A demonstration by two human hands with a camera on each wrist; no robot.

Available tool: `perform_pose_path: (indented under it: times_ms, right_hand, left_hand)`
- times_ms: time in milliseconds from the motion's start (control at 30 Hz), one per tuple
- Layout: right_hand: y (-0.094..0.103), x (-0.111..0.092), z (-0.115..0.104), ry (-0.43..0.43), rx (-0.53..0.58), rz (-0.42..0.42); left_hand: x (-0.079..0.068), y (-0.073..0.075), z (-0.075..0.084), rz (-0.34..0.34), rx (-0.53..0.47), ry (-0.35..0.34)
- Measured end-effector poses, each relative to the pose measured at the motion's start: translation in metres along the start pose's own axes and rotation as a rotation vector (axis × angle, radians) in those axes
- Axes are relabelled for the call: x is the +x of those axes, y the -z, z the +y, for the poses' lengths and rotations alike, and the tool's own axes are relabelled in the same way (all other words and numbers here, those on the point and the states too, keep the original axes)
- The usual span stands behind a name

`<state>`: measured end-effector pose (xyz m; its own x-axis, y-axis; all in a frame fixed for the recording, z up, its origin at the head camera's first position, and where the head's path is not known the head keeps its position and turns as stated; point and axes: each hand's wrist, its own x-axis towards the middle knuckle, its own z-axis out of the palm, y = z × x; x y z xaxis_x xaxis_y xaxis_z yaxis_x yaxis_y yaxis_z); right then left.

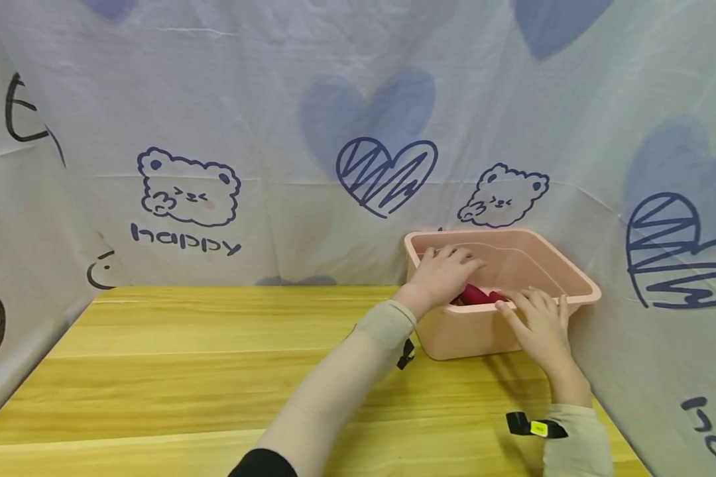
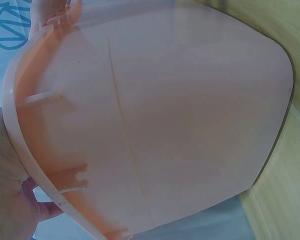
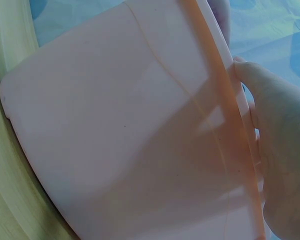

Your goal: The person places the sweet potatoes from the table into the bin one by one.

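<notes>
A pink plastic bin [image 1: 573,281] stands at the table's far right, against the cloth backdrop. Something red [image 1: 475,295] lies inside it. My left hand [image 1: 444,270] reaches over the bin's near left corner, fingers lightly curved above the red thing; what is under the palm is hidden. My right hand [image 1: 537,324] rests on the bin's near rim, with fairly straight fingers laid over the edge. The left wrist view is filled by the bin's outer wall [image 2: 190,115], with part of my left hand [image 2: 10,190] beyond the rim. The right wrist view shows the bin's wall [image 3: 115,125] and my right hand [image 3: 280,150] against the rim.
The wooden table [image 1: 215,371] stretches to the left and front of the bin. A white cloth with bear and heart drawings [image 1: 358,132] walls in the back and both sides. Black straps [image 1: 534,427] sit at my wrists.
</notes>
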<state>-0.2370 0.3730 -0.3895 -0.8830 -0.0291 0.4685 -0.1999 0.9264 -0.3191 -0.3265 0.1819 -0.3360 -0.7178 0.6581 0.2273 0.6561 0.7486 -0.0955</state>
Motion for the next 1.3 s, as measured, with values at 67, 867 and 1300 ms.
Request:
perform_pose_path:
  times_ms: [67,867,1300]
  right_hand:
    - [0.000,0.000,0.000,0.000,0.004,-0.003]
    - [0.001,-0.001,-0.003,0.012,0.011,0.010]
    - [0.001,-0.003,-0.002,0.019,0.007,0.021]
  left_hand:
    - [-0.001,0.000,0.000,0.008,0.012,-0.003]
    - [-0.025,0.006,-0.015,0.149,0.103,0.008]
    - [-0.054,-0.001,-0.024,0.280,0.070,0.007]
